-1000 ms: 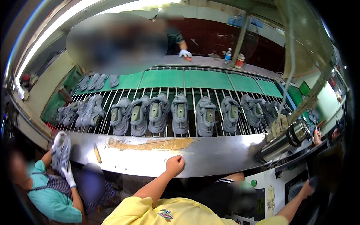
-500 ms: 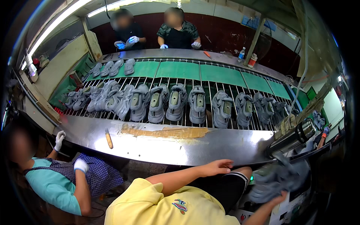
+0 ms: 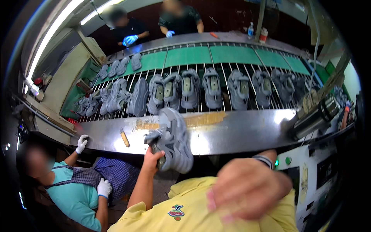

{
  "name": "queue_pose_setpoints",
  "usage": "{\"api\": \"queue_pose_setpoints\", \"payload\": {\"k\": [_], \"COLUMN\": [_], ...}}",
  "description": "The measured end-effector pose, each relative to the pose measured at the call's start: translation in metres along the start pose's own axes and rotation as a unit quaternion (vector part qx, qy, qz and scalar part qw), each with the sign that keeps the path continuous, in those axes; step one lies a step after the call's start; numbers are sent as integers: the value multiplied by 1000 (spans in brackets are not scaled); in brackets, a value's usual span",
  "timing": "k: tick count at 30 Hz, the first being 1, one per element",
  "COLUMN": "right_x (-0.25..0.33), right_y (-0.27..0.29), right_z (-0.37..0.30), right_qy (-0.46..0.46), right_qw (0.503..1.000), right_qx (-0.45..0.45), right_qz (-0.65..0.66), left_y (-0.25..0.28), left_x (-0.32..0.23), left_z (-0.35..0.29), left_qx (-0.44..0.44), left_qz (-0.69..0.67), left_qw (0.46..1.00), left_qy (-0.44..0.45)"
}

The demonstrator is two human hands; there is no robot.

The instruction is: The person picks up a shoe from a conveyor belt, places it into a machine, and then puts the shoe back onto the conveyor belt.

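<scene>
A grey chunky-soled sneaker (image 3: 176, 145) is gripped in my left hand (image 3: 153, 157), raised at the near edge of the metal table. Its patterned side faces right and the toe points up. My right hand (image 3: 247, 189) is in front of my yellow shirt, smeared by motion, so its fingers cannot be made out. Beyond the held shoe, a row of grey sneakers (image 3: 212, 89) sits on the metal-rod rack (image 3: 226, 87); one shoe (image 3: 139, 98) there shows its sole.
A wooden-handled tool (image 3: 125, 138) lies on the metal table (image 3: 104, 135). Further right leans a steel flask (image 3: 317, 118). Left of me sits a co-worker in white gloves (image 3: 104, 188); two more people are across the rack, one with blue gloves (image 3: 130, 39). Green-lit machine box (image 3: 305, 162) stands right.
My left hand has swung from the right to the middle and now holds up one sneaker. My right hand has left the blurred shoes at the lower right and come before my shirt.
</scene>
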State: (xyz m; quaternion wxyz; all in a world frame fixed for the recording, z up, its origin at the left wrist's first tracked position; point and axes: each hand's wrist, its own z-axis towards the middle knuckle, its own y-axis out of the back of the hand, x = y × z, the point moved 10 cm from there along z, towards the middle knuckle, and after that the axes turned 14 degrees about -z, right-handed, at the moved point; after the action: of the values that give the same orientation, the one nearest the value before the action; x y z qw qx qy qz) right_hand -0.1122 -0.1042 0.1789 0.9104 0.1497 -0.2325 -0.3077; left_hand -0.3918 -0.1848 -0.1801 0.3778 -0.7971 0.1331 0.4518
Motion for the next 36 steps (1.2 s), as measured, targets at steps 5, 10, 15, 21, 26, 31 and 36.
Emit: {"api": "queue_pose_setpoints", "payload": {"k": [5,10,15,21,26,31,36], "right_x": [44,49,48,10,-46,-150,-219], "right_y": [29,56,75,81,58,45,69], "right_z": [41,33,24,22,32,-5,-151], "right_qy": [112,107,97,70,13,-132,-436], "right_qw": [985,972,960,962,962,969,869], "right_qx": [10,-11,-23,-34,-24,6,-12], "right_qz": [-128,-207,-263,-263,-271,-207,-234], "left_y": [19,1,13,77,7,29,30], "left_x": [-24,-34,-87,-134,-111,-81,-87], "left_z": [32,61,120,258,314,351,380], "left_qx": [-97,-74,-55,-139,-153,-89,-109], "left_qz": [265,287,326,442,747,831,898], "left_qw": [956,941,908,858,589,438,368], "left_qy": [-83,-162,-257,-222,-269,-331,-217]}}
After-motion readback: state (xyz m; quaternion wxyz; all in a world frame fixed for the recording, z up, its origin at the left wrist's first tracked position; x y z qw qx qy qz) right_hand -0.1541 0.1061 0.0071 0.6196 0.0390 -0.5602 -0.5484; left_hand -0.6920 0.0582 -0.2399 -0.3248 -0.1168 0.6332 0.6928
